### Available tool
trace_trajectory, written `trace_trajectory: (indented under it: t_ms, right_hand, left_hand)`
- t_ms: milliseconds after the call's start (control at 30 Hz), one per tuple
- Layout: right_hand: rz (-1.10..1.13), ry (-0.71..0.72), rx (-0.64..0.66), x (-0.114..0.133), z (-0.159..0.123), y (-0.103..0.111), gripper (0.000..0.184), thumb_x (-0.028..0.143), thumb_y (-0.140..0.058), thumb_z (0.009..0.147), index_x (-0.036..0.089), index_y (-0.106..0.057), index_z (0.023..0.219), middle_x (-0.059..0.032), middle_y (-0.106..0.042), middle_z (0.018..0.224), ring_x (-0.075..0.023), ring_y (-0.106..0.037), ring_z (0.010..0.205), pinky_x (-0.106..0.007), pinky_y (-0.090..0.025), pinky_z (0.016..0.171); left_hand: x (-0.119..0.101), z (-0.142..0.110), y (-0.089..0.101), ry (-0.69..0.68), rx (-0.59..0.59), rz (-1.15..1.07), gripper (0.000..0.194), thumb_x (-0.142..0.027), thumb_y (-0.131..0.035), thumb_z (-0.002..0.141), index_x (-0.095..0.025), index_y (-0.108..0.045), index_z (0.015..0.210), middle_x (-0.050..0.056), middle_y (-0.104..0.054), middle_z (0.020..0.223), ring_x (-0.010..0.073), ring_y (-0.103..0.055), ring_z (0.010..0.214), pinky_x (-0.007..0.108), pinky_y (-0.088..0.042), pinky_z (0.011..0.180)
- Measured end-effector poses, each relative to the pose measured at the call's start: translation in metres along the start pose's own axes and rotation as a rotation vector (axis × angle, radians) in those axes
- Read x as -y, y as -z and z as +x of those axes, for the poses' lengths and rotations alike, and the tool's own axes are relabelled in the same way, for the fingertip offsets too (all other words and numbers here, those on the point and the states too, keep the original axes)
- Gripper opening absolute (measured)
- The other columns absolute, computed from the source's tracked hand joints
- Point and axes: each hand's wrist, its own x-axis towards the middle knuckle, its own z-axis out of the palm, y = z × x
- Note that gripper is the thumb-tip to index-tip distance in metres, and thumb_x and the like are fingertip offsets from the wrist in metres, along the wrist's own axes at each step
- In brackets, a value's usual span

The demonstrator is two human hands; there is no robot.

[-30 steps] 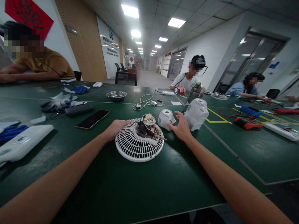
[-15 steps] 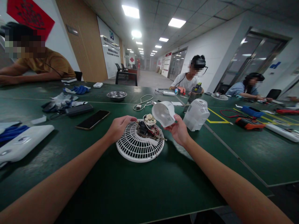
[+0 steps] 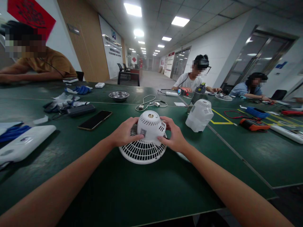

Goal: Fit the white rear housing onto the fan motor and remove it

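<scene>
While the cover (image 3: 151, 126) sits on the grille (image 3: 143, 152), the left hand (image 3: 124, 134) and right hand (image 3: 174, 136) clasp its sides, fingers curled. A base (image 3: 199, 115) stands right of the grille, a phone (image 3: 95, 120) left

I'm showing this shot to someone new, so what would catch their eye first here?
Front and centre, the left hand and right hand clasp a white domed motor cover sitting on a round white fan grille that lies flat on the green table. Just right of it stands a white fan base housing, and a black phone lies to the left.
</scene>
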Motion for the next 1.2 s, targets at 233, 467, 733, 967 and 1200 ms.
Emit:
trace_trajectory:
  t_ms: [233, 467, 733, 967, 1200]
  right_hand:
    - [-0.052, 0.019, 0.036, -0.002, -0.002, 0.002, 0.081, 0.035, -0.076, 0.080, 0.030, -0.035, 0.149, -0.0119, -0.055, 0.144, -0.0331, -0.060, 0.124, -0.054, -0.054, 0.101]
    - [-0.100, -0.008, 0.079, 0.006, 0.001, 0.002, 0.091, 0.045, -0.077, 0.083, 0.034, -0.027, 0.158, -0.0092, -0.056, 0.148, -0.0326, -0.062, 0.126, -0.059, -0.050, 0.107]
    - [-0.169, 0.040, 0.125, 0.009, 0.003, 0.006, 0.099, 0.045, -0.076, 0.083, 0.035, -0.018, 0.163, -0.0078, -0.041, 0.162, -0.0345, -0.055, 0.136, -0.062, -0.044, 0.114]
    - [-0.177, 0.052, 0.105, 0.009, 0.002, 0.002, 0.101, 0.039, -0.078, 0.082, 0.036, -0.017, 0.163, -0.0069, -0.037, 0.164, -0.0343, -0.049, 0.142, -0.062, -0.039, 0.118]
    - [-0.184, 0.050, 0.112, 0.011, 0.003, 0.003, 0.100, 0.042, -0.078, 0.082, 0.037, -0.018, 0.162, -0.0059, -0.041, 0.162, -0.0344, -0.050, 0.141, -0.062, -0.040, 0.117]
  left_hand:
    - [-0.002, 0.002, 0.001, -0.060, 0.076, 0.124, 0.061, -0.059, -0.075, 0.076, -0.019, -0.067, 0.121, 0.013, -0.064, 0.123, 0.0338, -0.056, 0.111, 0.051, -0.044, 0.098]
    - [-0.004, 0.001, 0.001, -0.046, 0.109, 0.107, 0.061, -0.059, -0.071, 0.081, -0.021, -0.065, 0.128, 0.014, -0.061, 0.128, 0.0359, -0.053, 0.118, 0.053, -0.042, 0.102]
    - [-0.005, 0.001, -0.002, -0.006, 0.089, 0.112, 0.064, -0.060, -0.076, 0.077, -0.023, -0.067, 0.128, 0.015, -0.062, 0.129, 0.0387, -0.053, 0.121, 0.058, -0.039, 0.106]
    - [-0.004, 0.001, -0.002, -0.006, 0.078, 0.088, 0.066, -0.061, -0.078, 0.074, -0.024, -0.068, 0.128, 0.014, -0.063, 0.127, 0.0390, -0.051, 0.122, 0.060, -0.038, 0.107]
    - [-0.003, 0.000, 0.001, 0.020, 0.097, 0.049, 0.067, -0.063, -0.079, 0.072, -0.024, -0.069, 0.126, 0.014, -0.061, 0.132, 0.0399, -0.053, 0.122, 0.058, -0.041, 0.105]
